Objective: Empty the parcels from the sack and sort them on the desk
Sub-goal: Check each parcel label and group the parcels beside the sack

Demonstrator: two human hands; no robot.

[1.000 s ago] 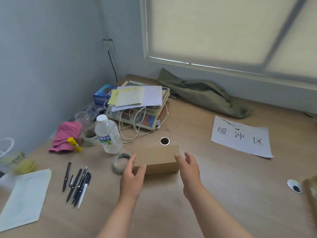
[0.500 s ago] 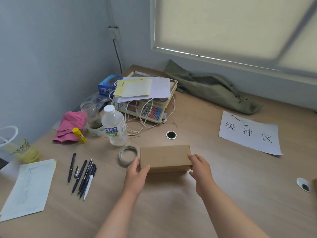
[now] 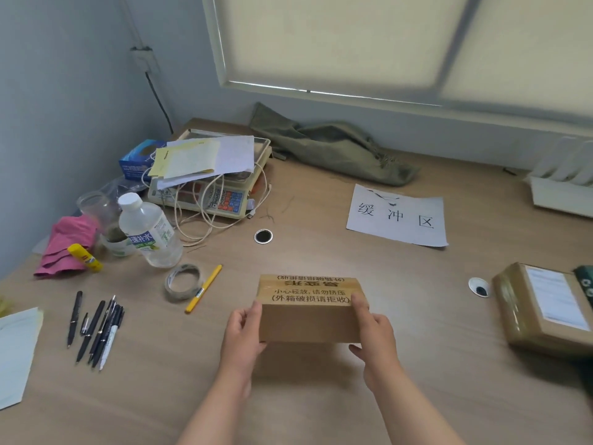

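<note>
A small brown cardboard parcel [image 3: 309, 311] with printed Chinese text on its top is held just above the desk near me. My left hand [image 3: 244, 332] grips its left end and my right hand [image 3: 373, 335] grips its right end, fingers curled round the edges. The olive green sack [image 3: 333, 146] lies flat and crumpled at the back of the desk under the window. A second taped parcel [image 3: 542, 311] with a white label sits at the right edge. A white paper sign [image 3: 398, 216] with three characters lies between the sack and the parcels.
On the left are a weighing scale [image 3: 221, 191] under papers and a cable, a water bottle [image 3: 147, 232], a tape roll [image 3: 183, 282], a yellow pen [image 3: 203, 289], several dark pens [image 3: 96, 329], a pink cloth [image 3: 69, 245] and a glue stick. A white rack [image 3: 564, 184] stands far right.
Both hands lifted the parcel, tipped it and drew it toward me and rightward, so its printed face now shows. The view swung right, revealing the labelled parcel and the yellow pen.
</note>
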